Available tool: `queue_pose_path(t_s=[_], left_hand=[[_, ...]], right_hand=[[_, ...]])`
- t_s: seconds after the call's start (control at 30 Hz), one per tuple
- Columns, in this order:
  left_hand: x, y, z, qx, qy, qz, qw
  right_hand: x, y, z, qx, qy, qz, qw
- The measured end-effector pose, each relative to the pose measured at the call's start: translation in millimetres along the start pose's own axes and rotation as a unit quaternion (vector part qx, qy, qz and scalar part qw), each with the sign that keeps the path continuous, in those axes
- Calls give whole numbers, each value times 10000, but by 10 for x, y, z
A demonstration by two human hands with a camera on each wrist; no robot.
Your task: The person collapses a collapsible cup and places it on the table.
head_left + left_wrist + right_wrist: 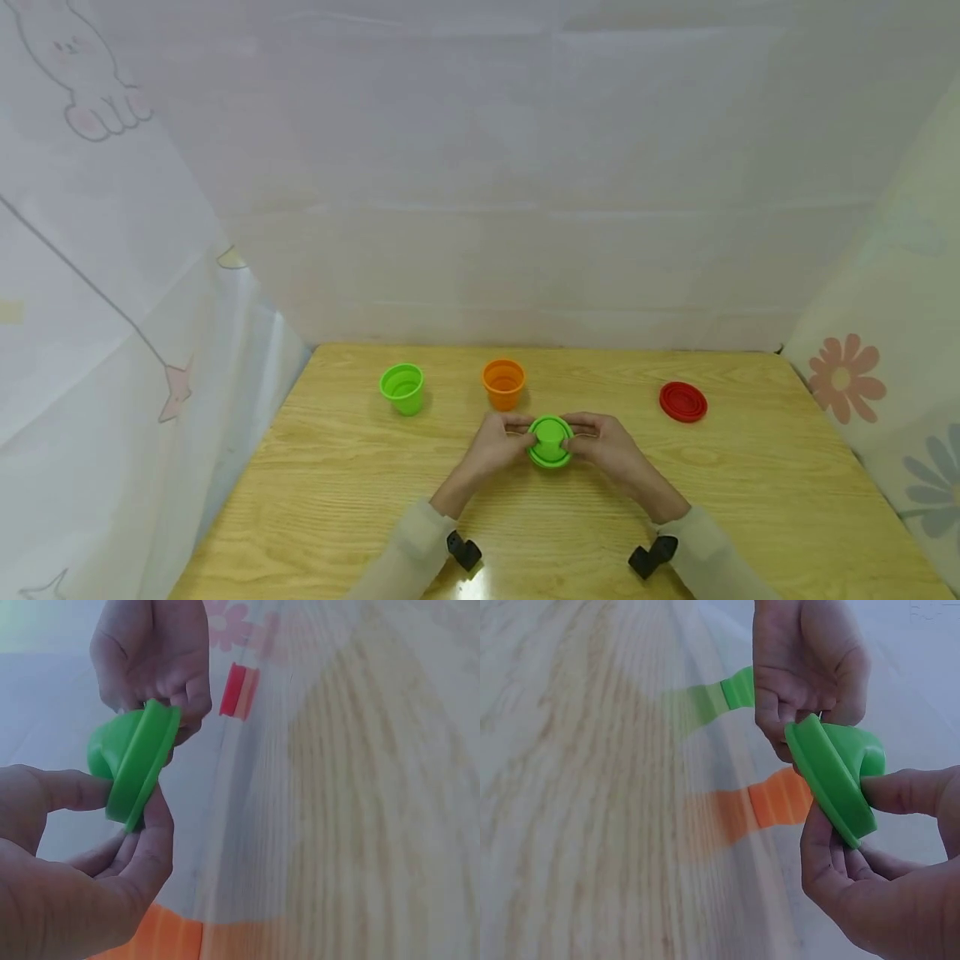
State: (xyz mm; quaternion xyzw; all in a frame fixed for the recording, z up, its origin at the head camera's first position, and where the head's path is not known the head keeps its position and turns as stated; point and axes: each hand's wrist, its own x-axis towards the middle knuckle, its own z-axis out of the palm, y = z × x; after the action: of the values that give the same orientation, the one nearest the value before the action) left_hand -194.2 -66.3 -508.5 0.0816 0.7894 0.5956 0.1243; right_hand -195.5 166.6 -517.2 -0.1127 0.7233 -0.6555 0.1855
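Note:
A green collapsible cup (pixel 550 442) is held between both hands over the middle of the wooden table. It is mostly folded flat, its underside bulging unevenly toward the person, as the left wrist view shows. My left hand (pixel 501 443) pinches the cup's left edge, thumb on the base side and fingers behind the rim. On the opposite edge, my right hand (pixel 606 442) grips it the same way, its thumb (pixel 907 791) pressing into a dent beside the bulge. Just behind the hands stands an orange collapsible cup (pixel 503 382), unfolded and upright.
Another green cup (pixel 402 387) stands unfolded at the back left of the table (pixel 337 500). A red cup (pixel 683 402), folded flat, lies at the back right. Pale printed cloth (pixel 525 208) hangs behind and along both sides.

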Motion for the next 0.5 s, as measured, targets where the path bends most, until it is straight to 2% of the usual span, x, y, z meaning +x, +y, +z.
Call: queue_pose_path(t_s=[0.13, 0.23, 0.37, 0.5], left_hand=[[-37, -33, 4, 29, -357, -100, 9993], [-42, -46, -35, -113, -667, -175, 9976], [-21, -35, -125, -376, -955, -242, 9944], [16, -54, -196, -383, -1149, -263, 9923]], right_hand=[[6, 9, 26, -383, 318, 18, 9988], [5, 21, 25, -525, 375, 19, 9979], [4, 23, -6, -574, 167, -3, 9982], [10, 26, -45, -606, -235, -60, 9979]])
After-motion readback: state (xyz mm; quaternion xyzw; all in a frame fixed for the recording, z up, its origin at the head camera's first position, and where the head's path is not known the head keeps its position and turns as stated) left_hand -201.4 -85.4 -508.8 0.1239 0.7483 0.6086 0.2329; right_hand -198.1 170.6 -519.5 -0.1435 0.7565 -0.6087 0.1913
